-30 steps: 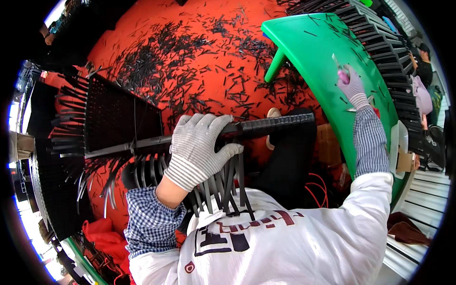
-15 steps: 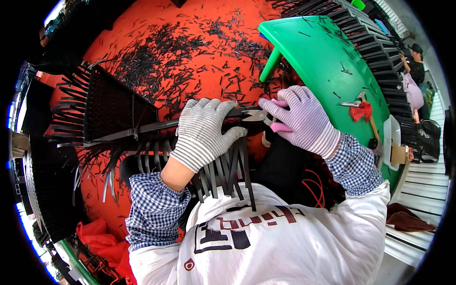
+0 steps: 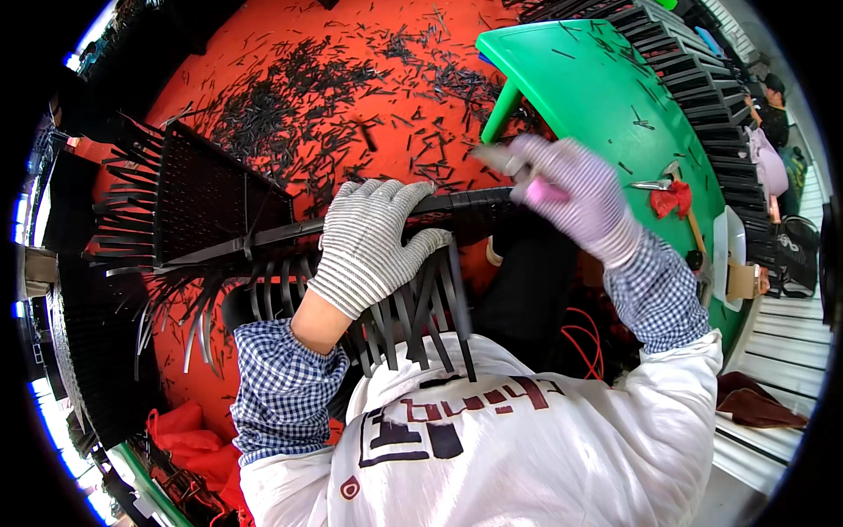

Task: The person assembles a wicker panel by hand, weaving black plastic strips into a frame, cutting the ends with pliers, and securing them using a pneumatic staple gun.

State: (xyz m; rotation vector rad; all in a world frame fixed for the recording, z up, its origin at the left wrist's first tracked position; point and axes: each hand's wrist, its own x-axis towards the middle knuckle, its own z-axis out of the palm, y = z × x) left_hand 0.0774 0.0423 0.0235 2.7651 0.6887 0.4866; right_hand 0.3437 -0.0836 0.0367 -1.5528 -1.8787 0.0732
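Observation:
A black woven basket-like piece lies across my lap, its flat rim (image 3: 465,200) running left to right. Long loose black strips (image 3: 408,325) hang from it toward me. My left hand (image 3: 369,246), in a grey striped glove, is closed on the rim, thumb below and fingers over the top. My right hand (image 3: 575,189), gloved and smeared by motion, holds pink-handled shears (image 3: 546,190) just above the rim's right end. Their blades are blurred, so whether they are spread cannot be told. A dark blurred cut piece (image 3: 365,136) is in the air beyond my left hand.
Black strip scraps (image 3: 294,105) litter the red floor. A green table (image 3: 588,88) at the right bears a metal tool (image 3: 650,185), a red cloth (image 3: 670,200) and a clear tub (image 3: 722,255). A black woven panel with bristling strips (image 3: 219,198) stands left. Another person (image 3: 773,110) is far right.
The shears have moved up and away from the rim with my right hand. A dark piece now shows in the air. My left hand keeps its hold.

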